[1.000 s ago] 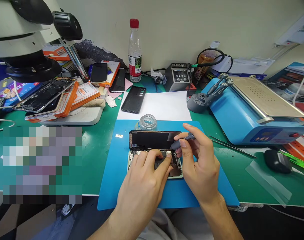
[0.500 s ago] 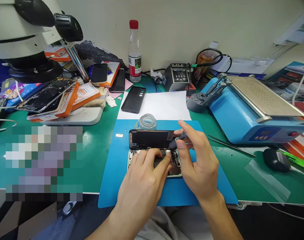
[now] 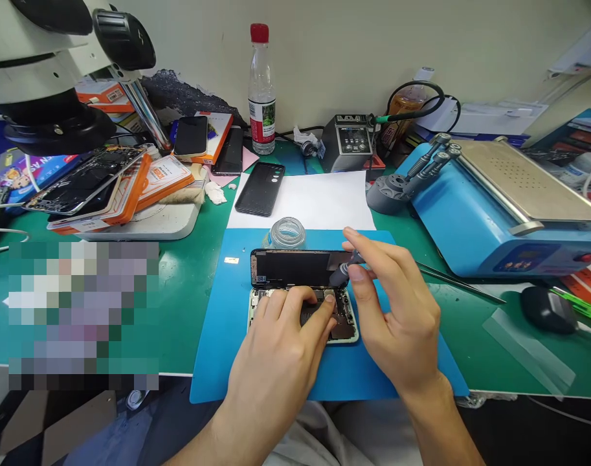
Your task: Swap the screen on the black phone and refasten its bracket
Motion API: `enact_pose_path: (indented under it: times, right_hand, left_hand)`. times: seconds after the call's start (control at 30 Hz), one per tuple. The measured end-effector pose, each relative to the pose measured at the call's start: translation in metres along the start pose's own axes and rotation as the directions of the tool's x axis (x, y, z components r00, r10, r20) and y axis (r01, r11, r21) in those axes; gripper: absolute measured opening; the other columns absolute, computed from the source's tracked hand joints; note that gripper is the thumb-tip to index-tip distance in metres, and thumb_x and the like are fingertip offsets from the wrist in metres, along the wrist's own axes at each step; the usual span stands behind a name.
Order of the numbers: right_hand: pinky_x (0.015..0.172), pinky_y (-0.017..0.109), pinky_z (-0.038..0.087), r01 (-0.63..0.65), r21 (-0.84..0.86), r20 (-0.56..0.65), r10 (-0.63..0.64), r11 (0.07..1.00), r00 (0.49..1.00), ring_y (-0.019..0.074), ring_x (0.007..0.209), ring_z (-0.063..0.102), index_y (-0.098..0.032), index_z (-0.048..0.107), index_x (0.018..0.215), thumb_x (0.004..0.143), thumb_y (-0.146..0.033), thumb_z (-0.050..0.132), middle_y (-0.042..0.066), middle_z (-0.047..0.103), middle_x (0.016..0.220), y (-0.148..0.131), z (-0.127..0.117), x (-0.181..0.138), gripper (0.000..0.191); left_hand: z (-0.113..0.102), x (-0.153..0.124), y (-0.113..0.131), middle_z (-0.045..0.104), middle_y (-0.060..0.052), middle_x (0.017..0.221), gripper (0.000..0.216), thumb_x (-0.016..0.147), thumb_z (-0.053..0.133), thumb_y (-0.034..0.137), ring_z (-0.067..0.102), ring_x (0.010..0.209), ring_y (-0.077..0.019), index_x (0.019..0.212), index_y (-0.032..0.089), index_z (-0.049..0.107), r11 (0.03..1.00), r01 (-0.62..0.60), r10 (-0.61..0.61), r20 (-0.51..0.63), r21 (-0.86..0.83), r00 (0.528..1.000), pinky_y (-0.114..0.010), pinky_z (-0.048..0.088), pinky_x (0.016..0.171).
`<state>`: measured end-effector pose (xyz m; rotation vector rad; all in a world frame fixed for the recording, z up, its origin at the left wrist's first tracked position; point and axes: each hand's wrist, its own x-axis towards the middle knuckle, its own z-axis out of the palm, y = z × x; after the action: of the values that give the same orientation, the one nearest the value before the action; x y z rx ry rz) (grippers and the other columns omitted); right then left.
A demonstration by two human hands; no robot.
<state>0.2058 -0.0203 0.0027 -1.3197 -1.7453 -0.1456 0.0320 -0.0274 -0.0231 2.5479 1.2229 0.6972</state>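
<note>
An opened smartphone (image 3: 346, 321) lies on the blue mat, its inner parts bare. Its display panel (image 3: 295, 268) stands raised along the far edge. My left hand (image 3: 278, 346) rests curled over the phone body, fingers and thumb pressing on it and hiding much of its left half. Between thumb and fingers my right hand (image 3: 397, 307) holds a small grey screwdriver (image 3: 342, 273). The screwdriver slants down to the left over the phone's right half, in front of the panel. Whether its tip touches anything I cannot tell.
Behind the panel stands a glass jar (image 3: 288, 234). A black phone back (image 3: 261, 188) lies on white paper. To the right are a screwdriver holder (image 3: 387, 194), a blue heating plate machine (image 3: 470, 220) and tweezers (image 3: 460, 285). A microscope (image 3: 57, 71) overhangs the left.
My right hand has moved slightly right with the screwdriver, which now sits a little further right and more tilted. My left hand stays on the phone. The view has shifted slightly.
</note>
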Motion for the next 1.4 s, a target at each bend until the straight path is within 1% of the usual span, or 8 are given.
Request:
enact_pose_path:
  times: [0.1, 0.23, 0.53, 0.63, 0.9, 1.2, 1.3, 1.4]
  right_hand:
    - [0.082, 0.039, 0.056, -0.009, -0.005, -0.015, 0.009, 1.0, 1.0, 0.0213, 0.091, 0.067, -0.029, 0.063, 0.145, 0.102, -0.009, 0.063, 0.005, 0.072, 0.107, 0.0002, -0.001, 0.0019, 0.047]
    - [0.087, 0.038, 0.055, -0.053, 0.039, 0.009, 0.052, 0.998, 0.999, 0.0209, 0.099, 0.067, -0.027, 0.064, 0.144, 0.102, -0.008, 0.061, 0.006, 0.071, 0.113, -0.0004, -0.0022, 0.004, 0.046]
    - [0.084, 0.038, 0.054, -0.022, -0.003, -0.032, 0.022, 1.0, 0.999, 0.0219, 0.095, 0.067, -0.028, 0.069, 0.138, 0.102, -0.011, 0.064, 0.005, 0.07, 0.104, -0.0008, -0.0008, 0.006, 0.041]
    - [0.087, 0.04, 0.055, -0.03, 0.026, -0.003, 0.03, 0.999, 1.0, 0.0228, 0.099, 0.067, -0.029, 0.067, 0.141, 0.103, -0.011, 0.061, 0.006, 0.071, 0.11, 0.0005, -0.0007, 0.0058, 0.042]
    - [0.085, 0.039, 0.052, -0.016, 0.036, -0.018, 0.016, 0.999, 1.0, 0.021, 0.093, 0.065, -0.029, 0.067, 0.139, 0.102, -0.009, 0.063, 0.004, 0.07, 0.101, 0.0019, 0.0005, 0.0046, 0.042]
    - [0.088, 0.039, 0.051, -0.024, 0.065, -0.007, 0.025, 0.998, 1.0, 0.0208, 0.098, 0.064, -0.026, 0.067, 0.138, 0.103, -0.008, 0.061, 0.005, 0.069, 0.107, 0.0023, 0.0005, 0.0045, 0.041]
    - [0.088, 0.039, 0.052, -0.013, 0.053, -0.018, 0.014, 0.998, 1.0, 0.0208, 0.097, 0.065, -0.028, 0.068, 0.137, 0.102, -0.009, 0.062, 0.004, 0.07, 0.105, 0.0022, 0.0008, 0.0047, 0.041]
    - [0.091, 0.041, 0.054, -0.024, 0.077, 0.001, 0.024, 0.997, 1.0, 0.0227, 0.102, 0.067, -0.031, 0.065, 0.141, 0.103, -0.011, 0.059, 0.005, 0.072, 0.112, 0.0027, 0.0019, 0.0047, 0.043]
  left_hand:
    - [-0.0001, -0.0003, 0.0003, 0.063, -0.008, 0.123, 0.035, 0.111, 0.05, 0.029, 0.058, 0.106, -0.0263, 0.144, 0.027, 0.062, 1.0, 0.0, 0.0, -0.003, 0.002, 1.0, -0.047, 0.052, 0.094]
    - [-0.0005, 0.0002, -0.0004, 0.063, -0.008, 0.123, 0.035, 0.112, 0.048, 0.029, 0.058, 0.106, -0.0262, 0.144, 0.027, 0.062, 1.0, -0.003, 0.003, 0.006, -0.002, 1.0, -0.046, 0.052, 0.094]
    - [-0.0001, 0.0005, -0.0005, 0.063, -0.009, 0.123, 0.035, 0.112, 0.048, 0.028, 0.058, 0.105, -0.0266, 0.144, 0.025, 0.062, 1.0, -0.013, 0.013, -0.002, 0.003, 1.0, -0.046, 0.052, 0.092]
    - [-0.0005, 0.0005, -0.0004, 0.063, -0.009, 0.123, 0.035, 0.112, 0.048, 0.028, 0.059, 0.106, -0.0268, 0.144, 0.025, 0.062, 1.0, -0.009, 0.009, 0.005, 0.005, 1.0, -0.047, 0.052, 0.093]
    - [-0.0002, 0.0004, -0.0002, 0.064, -0.009, 0.124, 0.035, 0.112, 0.049, 0.029, 0.059, 0.105, -0.026, 0.145, 0.027, 0.061, 1.0, -0.003, 0.003, 0.011, 0.014, 1.0, -0.047, 0.052, 0.094]
    - [-0.0007, 0.0007, -0.0011, 0.063, -0.009, 0.124, 0.035, 0.112, 0.049, 0.029, 0.059, 0.105, -0.0262, 0.145, 0.027, 0.062, 1.0, -0.015, 0.015, -0.002, 0.013, 1.0, -0.045, 0.051, 0.092]
    - [-0.001, 0.0007, -0.0004, 0.063, -0.009, 0.124, 0.035, 0.112, 0.05, 0.029, 0.058, 0.105, -0.026, 0.144, 0.027, 0.062, 1.0, -0.01, 0.01, -0.005, 0.014, 1.0, -0.045, 0.051, 0.091]
    - [-0.0011, 0.0005, 0.0004, 0.063, -0.009, 0.124, 0.035, 0.111, 0.05, 0.028, 0.058, 0.105, -0.0261, 0.144, 0.027, 0.062, 1.0, -0.005, 0.005, -0.005, 0.011, 1.0, -0.045, 0.052, 0.091]
